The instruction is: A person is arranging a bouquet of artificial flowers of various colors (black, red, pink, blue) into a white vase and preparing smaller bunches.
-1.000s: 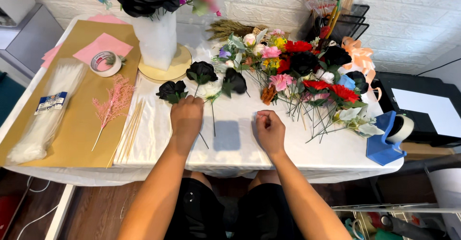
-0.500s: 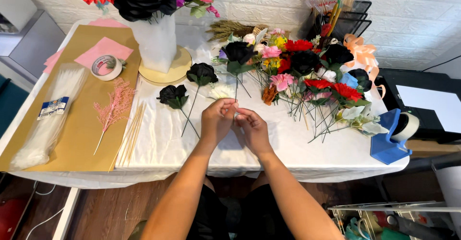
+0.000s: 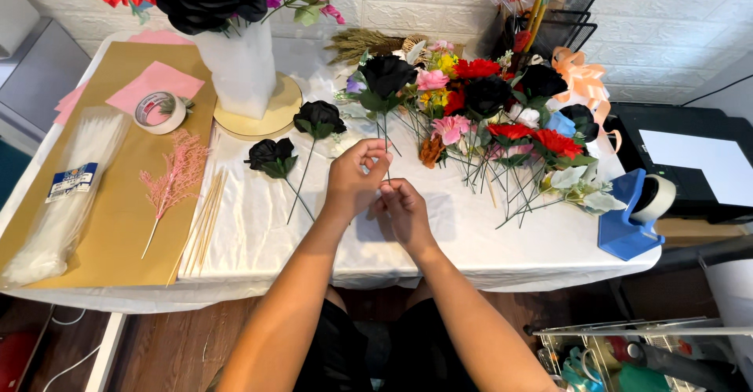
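One black rose (image 3: 388, 74) now stands up off the table (image 3: 259, 235), its thin stem pinched by both hands in the middle. A second ago the left hand (image 3: 354, 180) and right hand (image 3: 401, 210) lay flat and apart; now they are closed together on the stem. Two more black roses (image 3: 294, 137) lie just to the left.

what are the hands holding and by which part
Both hands hold one black rose by its thin stem: the left hand pinches it higher up, the right hand lower down. The bloom is free above the fingers.
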